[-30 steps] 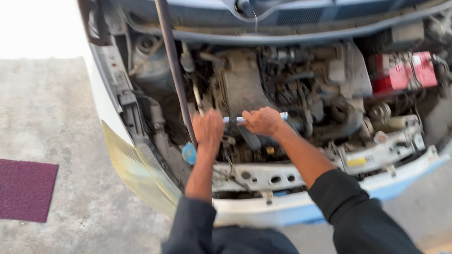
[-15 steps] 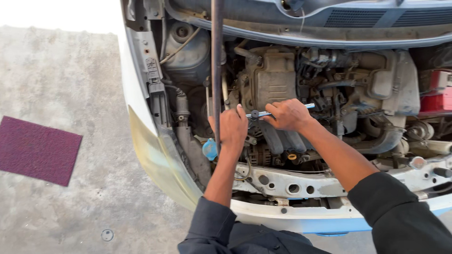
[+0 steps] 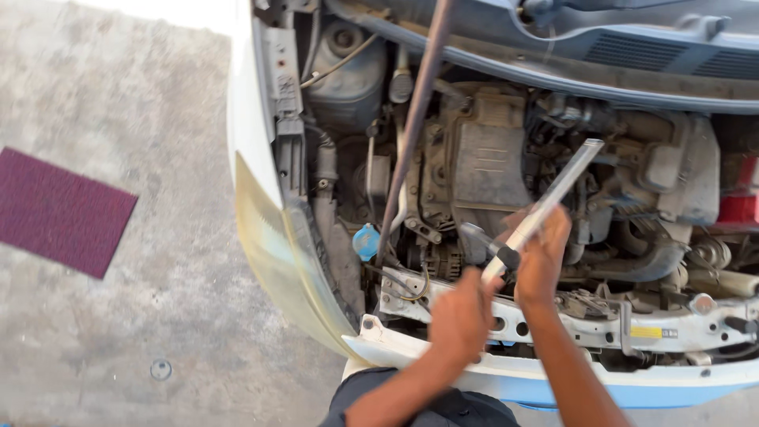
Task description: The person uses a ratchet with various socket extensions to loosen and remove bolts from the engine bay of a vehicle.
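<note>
Both hands hold one long silver wrench (image 3: 545, 207) over the open engine bay (image 3: 490, 166): the left hand (image 3: 461, 316) has its grip closed around the lower end, and the right hand (image 3: 542, 255) is wrapped around the shaft just above it. The tool slants up to the right, beside the dark hood prop rod (image 3: 415, 119) and above the white front crossmember (image 3: 672, 332).

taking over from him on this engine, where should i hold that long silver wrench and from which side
Hold the long silver wrench on its lower shaft, about where the right hand has it. The bar slants up toward the engine, free end high, so come from the bumper side. The left hand sits by the socket end.
</note>
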